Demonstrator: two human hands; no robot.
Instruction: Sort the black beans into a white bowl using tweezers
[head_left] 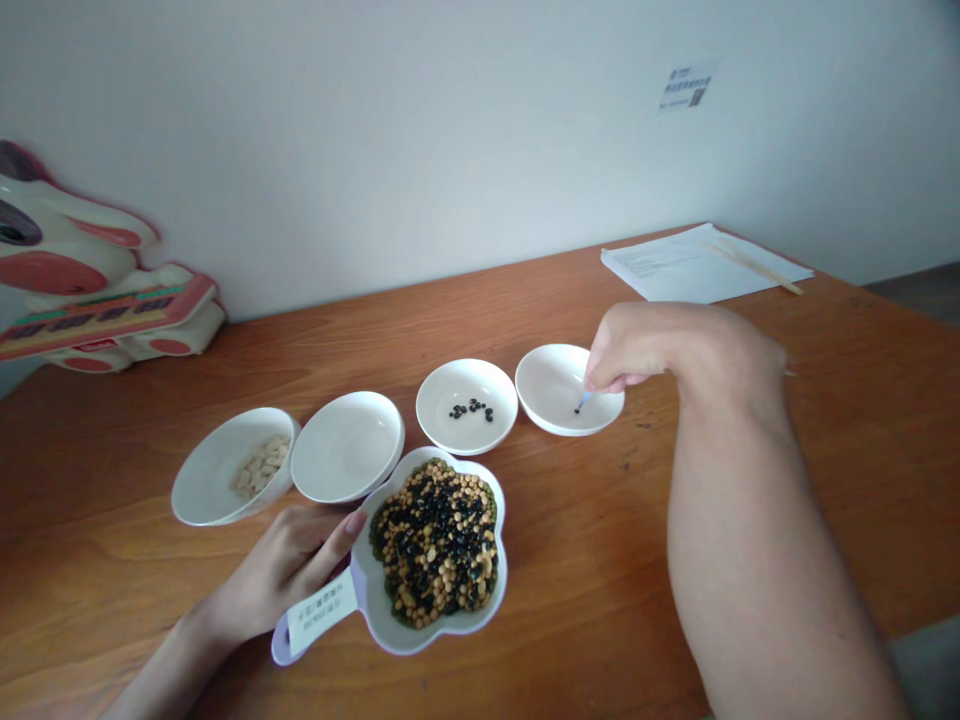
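The right hand (645, 350) is hanging over a small white bowl (559, 380), and its fingertips (600, 380) are pinching a tiny blue-tipped thing (583, 402) that is too small to see well; the left hand (281, 570) is lying against the rim of a flower-shaped white dish (487, 600), but I cannot tell if it is gripping; the dish is sitting on the wooden counter (97, 500) and is holding a heap of black, yellow and green beans (435, 545); the beans are looking small, hard and light, so they are likely to roll and slip, and fingertips seem best for picking up one at a time; the dish is looking smooth, so its handle (319, 615) seems the safest place to hold; a white bowl (465, 385) with a few black beans (471, 408) is sitting just behind the dish
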